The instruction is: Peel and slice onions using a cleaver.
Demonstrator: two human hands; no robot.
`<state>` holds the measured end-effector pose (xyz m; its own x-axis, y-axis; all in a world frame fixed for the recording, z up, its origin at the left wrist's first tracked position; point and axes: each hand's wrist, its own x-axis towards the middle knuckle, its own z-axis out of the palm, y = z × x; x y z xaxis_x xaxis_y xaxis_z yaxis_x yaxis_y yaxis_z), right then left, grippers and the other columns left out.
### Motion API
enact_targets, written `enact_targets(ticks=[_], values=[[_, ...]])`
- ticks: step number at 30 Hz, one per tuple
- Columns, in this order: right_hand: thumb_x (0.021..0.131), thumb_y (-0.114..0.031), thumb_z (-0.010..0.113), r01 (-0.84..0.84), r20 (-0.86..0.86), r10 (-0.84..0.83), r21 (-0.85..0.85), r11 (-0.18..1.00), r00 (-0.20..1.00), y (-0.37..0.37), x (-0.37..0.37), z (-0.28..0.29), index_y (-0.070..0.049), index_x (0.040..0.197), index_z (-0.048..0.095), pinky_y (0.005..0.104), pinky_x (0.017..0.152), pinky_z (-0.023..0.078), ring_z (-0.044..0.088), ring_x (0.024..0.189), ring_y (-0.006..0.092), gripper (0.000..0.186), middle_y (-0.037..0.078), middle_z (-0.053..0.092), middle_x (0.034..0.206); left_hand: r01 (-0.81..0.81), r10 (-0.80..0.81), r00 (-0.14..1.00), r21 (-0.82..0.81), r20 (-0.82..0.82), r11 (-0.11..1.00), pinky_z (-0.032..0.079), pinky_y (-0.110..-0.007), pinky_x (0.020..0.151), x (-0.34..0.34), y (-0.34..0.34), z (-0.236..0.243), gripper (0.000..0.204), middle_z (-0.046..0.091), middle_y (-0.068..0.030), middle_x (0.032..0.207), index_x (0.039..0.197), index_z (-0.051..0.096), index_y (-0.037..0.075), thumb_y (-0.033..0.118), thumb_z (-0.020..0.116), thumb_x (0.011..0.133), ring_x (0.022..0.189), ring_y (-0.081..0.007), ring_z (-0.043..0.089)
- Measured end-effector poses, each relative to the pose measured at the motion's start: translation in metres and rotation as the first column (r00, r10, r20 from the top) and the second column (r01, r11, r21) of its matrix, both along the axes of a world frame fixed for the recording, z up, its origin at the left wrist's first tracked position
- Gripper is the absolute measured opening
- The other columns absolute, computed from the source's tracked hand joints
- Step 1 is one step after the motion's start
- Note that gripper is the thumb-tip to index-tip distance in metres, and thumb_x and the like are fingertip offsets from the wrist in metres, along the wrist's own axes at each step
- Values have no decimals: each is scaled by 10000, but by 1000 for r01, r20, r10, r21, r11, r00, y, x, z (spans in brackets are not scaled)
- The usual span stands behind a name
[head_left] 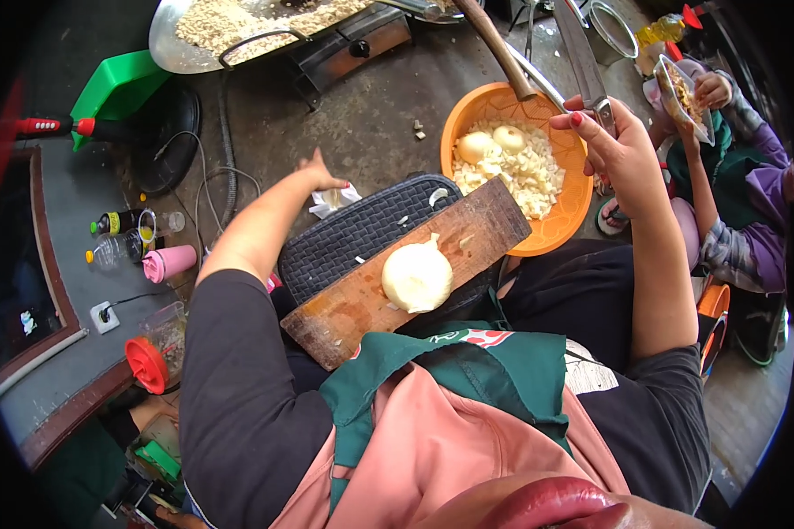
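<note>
- Head view: a long steel-bladed knife (580,55) is held in the right hand (610,141), fingers closed about its lower end, blade pointed away from the body.
- Left hand (318,174) is held out on the far left, some fingers extended; a crumpled white sheet (332,201) is seen just beside it. Whether the sheet is pinched cannot be told.
- A large, round, peeled white onion (417,278) is set on a worn brown wooden board (326,322), near its middle, with neither hand on it.
- The board is laid slantwise over a black woven-pattern surface (353,234), on which small pale scraps are scattered.
- Chopped white pieces (534,181) and whole peeled bulbs (478,147) are contained in a round orange plastic basin (576,189), partly overlapped by the board's right end.
- Far right: a clear container (685,101) is held by another person.
</note>
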<state>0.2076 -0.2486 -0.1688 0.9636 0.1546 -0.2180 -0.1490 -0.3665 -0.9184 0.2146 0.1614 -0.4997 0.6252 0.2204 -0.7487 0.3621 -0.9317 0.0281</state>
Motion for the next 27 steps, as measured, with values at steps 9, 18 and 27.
enact_targets(ticks=[9, 18, 27], values=[[837, -222, 730, -153, -79, 137, -254, 955, 987, -13, 12, -5, 37, 1073, 596, 215, 463, 435, 524, 554, 55, 375, 28, 627, 776, 542, -485, 824, -159, 293, 825, 446, -402, 980, 89, -114, 17, 585, 560, -195, 1210, 1267, 575, 137, 294, 764, 736, 1117, -356, 560], [816, -190, 741, -192, -80, 176, -310, 931, 981, -44, 16, -1, 41, 1040, 599, 255, 529, 449, 545, 631, 79, 352, 50, 628, 779, 512, -465, 836, -110, 291, 852, 453, -440, 979, 105, -164, -27, 381, 449, -173, 1289, 1254, 575, 203, 117, 526, 886, 1193, -363, 494], [826, -192, 730, -136, -96, 116, -245, 960, 989, -56, 13, -1, 40, 1003, 594, 253, 516, 446, 542, 602, 80, 322, 53, 618, 757, 654, -602, 744, -130, 290, 745, 434, -442, 977, 93, -155, -22, 427, 532, -215, 1242, 1281, 526, 100, 352, 447, 946, 1195, -355, 510]])
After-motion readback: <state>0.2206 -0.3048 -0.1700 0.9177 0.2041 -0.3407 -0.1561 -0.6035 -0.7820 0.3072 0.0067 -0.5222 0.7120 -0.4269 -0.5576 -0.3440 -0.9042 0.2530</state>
